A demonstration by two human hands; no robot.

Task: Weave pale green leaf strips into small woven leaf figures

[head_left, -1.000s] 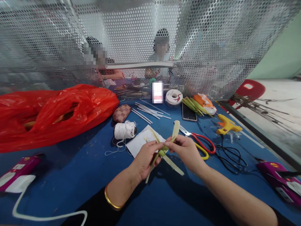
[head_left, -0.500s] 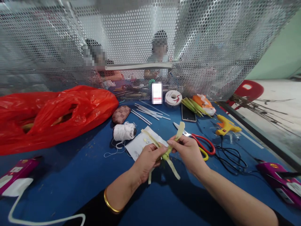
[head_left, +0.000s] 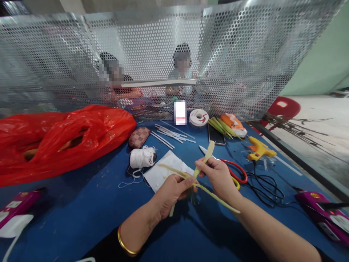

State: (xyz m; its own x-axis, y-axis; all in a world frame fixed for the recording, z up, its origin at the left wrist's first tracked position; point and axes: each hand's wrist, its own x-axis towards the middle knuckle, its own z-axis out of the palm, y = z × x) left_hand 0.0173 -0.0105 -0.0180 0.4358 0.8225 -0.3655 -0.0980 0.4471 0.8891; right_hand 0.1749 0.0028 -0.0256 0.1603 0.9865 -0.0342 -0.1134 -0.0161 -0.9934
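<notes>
My left hand [head_left: 172, 186] grips a bundle of pale green leaf strips where they cross, thumb on top. Several ends stick out, among them a long leaf strip [head_left: 218, 198] that reaches across to my right wrist. Another leaf strip [head_left: 209, 151] stands up from the bundle, pinched between thumb and finger of my right hand [head_left: 218, 176]. Beneath the hands lies a white sheet of paper [head_left: 167, 160] with small scraps on it. Scissors [head_left: 234, 164] with red and yellow handles rest beside my right hand, partly hidden by it. My fingers cover the crossing itself.
A roll of white string [head_left: 141, 157], a checkered pouch [head_left: 139, 137] and white sticks [head_left: 170, 133] lie to the left. Behind are a ribbon spool [head_left: 199, 118], phone [head_left: 216, 135] and green leaves [head_left: 222, 127]. A yellow glue gun [head_left: 260, 148] trails black cable rightward. A red bag [head_left: 89, 142] fills the left.
The long strip that hung down below the bundle now stretches out to the right over my right wrist. Both hands keep their hold. The view has tilted slightly upward.
</notes>
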